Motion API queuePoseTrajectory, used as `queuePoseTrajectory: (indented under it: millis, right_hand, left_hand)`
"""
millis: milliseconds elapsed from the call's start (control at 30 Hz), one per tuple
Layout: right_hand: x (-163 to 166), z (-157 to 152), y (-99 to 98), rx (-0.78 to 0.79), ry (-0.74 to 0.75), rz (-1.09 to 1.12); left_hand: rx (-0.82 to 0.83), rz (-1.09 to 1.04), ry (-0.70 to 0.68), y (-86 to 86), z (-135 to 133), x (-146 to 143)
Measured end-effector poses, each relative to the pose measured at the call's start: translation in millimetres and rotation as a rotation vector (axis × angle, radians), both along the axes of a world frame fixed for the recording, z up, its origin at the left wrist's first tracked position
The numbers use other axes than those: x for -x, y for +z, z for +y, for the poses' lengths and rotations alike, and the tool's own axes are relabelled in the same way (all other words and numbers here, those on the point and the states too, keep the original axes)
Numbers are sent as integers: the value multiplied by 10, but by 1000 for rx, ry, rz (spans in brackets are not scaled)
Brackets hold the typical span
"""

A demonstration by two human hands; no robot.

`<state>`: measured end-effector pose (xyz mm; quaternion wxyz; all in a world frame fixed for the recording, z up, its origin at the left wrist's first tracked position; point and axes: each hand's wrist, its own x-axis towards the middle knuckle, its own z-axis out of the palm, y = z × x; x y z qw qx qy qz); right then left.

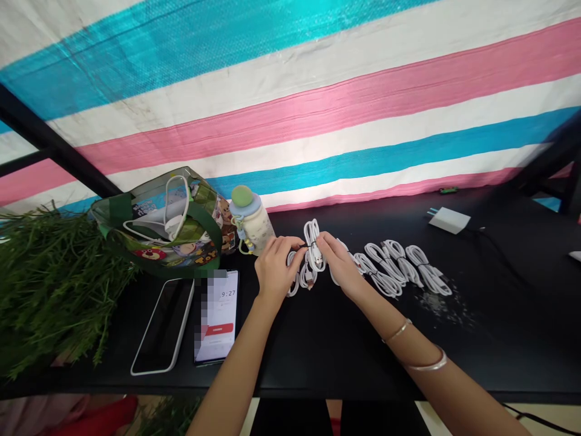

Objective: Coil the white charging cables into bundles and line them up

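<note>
A coiled white USB cable (312,233) is held upright just above the black table, its metal plug showing near the lower end. My right hand (339,264) grips the coil from the right side. On the other side, the fingers of my left hand (278,264) are pinched at a thin dark tie (299,246) around the coil's middle. Behind and below the hands lies another white cable (293,284), partly covered. Several tied white cable bundles (385,266) lie in a row to the right of my right hand.
A bottle with a green lid (252,221) and a cartoon-print bag (172,233) stand at the left. Nearer are a dark-screened phone (164,327) and a lit phone (222,315). Green foliage (49,290) fills the left edge. A white charger (449,220) lies at right.
</note>
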<state>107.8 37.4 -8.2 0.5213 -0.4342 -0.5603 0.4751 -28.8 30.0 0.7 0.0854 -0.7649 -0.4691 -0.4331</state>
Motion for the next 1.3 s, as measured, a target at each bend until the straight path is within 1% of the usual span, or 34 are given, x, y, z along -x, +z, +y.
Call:
queuePoseTrajectory:
  millis: [167,333,567,700,767,867,933,1000,1100,1200,1300]
  right_hand:
    - [-5,8,-12,1,-30,-36]
    - [-11,-5,-16,-65,-55,-110]
    - [-21,-69,-3,-238,-74,-291]
    - [-40,-70,-30,-359,-115,-445]
    - [-50,-61,-48,-418,-126,-519]
    - [-60,-49,-63,-482,-126,-593]
    - [-64,-43,-64,-487,-127,-598]
    - [-65,-39,-60,-452,-143,-568]
    - [-63,-32,-50,-356,-157,-470]
    - [-63,-16,-45,-270,-124,-369]
    - [-71,11,-52,-216,-100,-308]
  left_hand:
    - [62,-70,-9,-25,-5,-35]
    - [236,-187,-3,-29,-34,-70]
    - [564,-289,119,77,-51,-101]
    - [711,-408,107,108,-31,-109]
    - [749,-442,98,113,-26,-108]
    - [726,-424,123,113,-34,-103]
    - [682,-398,121,105,-42,-101]
    - [638,-378,99,88,-45,-101]
    - [572,-351,64,55,-39,-102]
    - [509,-318,48,29,-34,-101]
    - [467,-298,47,11,-33,-99]
